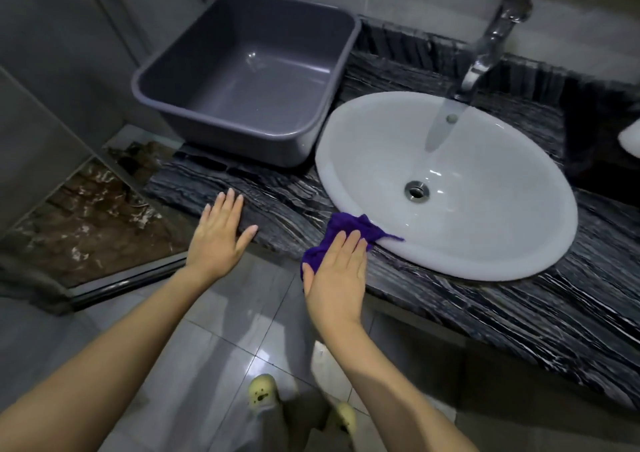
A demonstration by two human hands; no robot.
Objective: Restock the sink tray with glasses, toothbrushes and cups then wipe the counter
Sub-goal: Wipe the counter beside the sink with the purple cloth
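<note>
The right hand (337, 271) is lying flat, fingers extended, pressing a crumpled purple cloth (346, 232) onto the black streaked stone counter (485, 313) at the near rim of the white oval ceramic basin (446, 188). The left hand (218, 233) is resting open and empty, palm down, on the counter edge. A grey rectangular plastic tub (242, 81) is sitting behind, apparently empty. The chrome tap (491, 36) is blurred.
</note>
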